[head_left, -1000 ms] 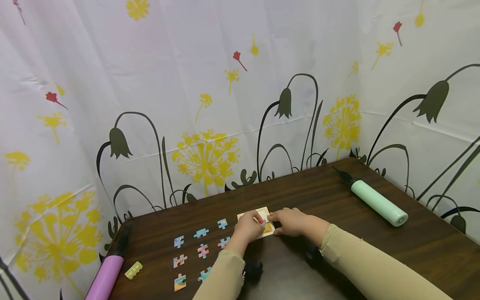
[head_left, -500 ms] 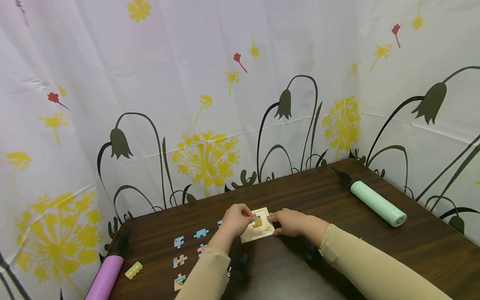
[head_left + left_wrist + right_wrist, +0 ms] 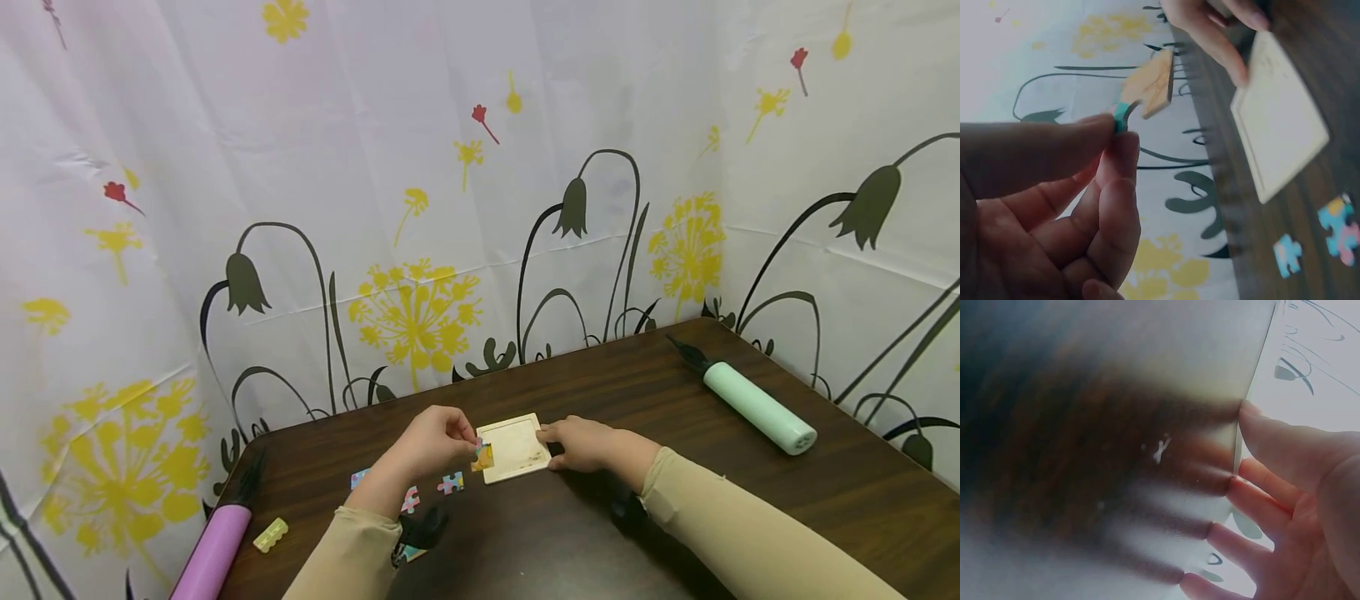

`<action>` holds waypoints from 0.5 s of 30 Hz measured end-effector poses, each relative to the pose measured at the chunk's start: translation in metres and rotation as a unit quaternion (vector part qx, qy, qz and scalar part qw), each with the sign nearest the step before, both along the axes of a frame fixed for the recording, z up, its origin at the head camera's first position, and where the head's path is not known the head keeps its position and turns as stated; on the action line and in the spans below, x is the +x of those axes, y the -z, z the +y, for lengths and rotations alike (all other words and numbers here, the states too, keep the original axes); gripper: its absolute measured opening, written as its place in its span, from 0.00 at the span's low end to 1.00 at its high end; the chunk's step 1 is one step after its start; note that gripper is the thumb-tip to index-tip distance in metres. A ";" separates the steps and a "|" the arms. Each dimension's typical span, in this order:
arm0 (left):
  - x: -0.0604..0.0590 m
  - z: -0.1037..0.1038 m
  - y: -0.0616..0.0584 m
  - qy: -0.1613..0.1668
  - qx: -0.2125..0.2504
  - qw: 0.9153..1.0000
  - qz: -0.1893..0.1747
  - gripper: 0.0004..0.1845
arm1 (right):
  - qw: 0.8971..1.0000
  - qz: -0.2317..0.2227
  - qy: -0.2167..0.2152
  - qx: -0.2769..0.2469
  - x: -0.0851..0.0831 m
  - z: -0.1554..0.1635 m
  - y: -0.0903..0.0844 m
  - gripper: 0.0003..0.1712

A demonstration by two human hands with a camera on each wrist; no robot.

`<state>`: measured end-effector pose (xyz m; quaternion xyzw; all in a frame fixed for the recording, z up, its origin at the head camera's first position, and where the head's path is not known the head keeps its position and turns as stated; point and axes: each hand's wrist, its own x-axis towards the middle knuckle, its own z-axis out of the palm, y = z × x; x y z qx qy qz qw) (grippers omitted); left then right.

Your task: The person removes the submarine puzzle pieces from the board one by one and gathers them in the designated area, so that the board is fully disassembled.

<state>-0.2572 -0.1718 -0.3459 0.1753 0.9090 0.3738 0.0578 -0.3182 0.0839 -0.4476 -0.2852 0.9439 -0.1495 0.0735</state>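
My left hand (image 3: 427, 443) pinches a jigsaw piece (image 3: 484, 457) between thumb and fingertips, held up beside the left edge of the square wooden puzzle tray (image 3: 517, 450). In the left wrist view the jigsaw piece (image 3: 1150, 81) shows a bare wood underside and a teal corner at the fingertips. My right hand (image 3: 585, 443) touches the tray's right edge with straight, spread fingers. In the right wrist view the right hand's fingertips (image 3: 1235, 487) press down at an edge. The tray's recess is bare pale wood with a few dark specks.
Several other jigsaw pieces (image 3: 452, 483) lie on the dark wood table (image 3: 615, 375), partly behind the left forearm. A small yellow block (image 3: 271, 535) and a purple pump (image 3: 213, 552) are at left. A mint green pump (image 3: 757, 407) lies at right. A flowered curtain (image 3: 420, 167) hangs behind.
My left hand has lifted a jigsaw piece out of the tray and carried it left, past the tray's edge. My right hand has stayed at the tray's right edge.
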 end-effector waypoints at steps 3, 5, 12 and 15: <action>0.005 -0.010 0.008 0.008 0.003 1.000 -0.021 0.05 | 1.000 -0.002 0.002 0.000 0.000 0.001 0.001 0.33; 0.009 -0.017 0.015 0.012 0.001 0.999 -0.031 0.06 | 1.000 -0.006 0.006 -0.002 0.001 0.001 0.002 0.34; 0.016 -0.036 0.045 0.040 -0.006 0.998 -0.053 0.06 | 1.000 -0.010 0.013 -0.002 -0.001 0.001 0.005 0.34; 0.016 -0.039 0.055 0.036 -0.001 0.997 -0.069 0.06 | 1.000 -0.007 0.015 0.000 -0.002 0.001 0.005 0.34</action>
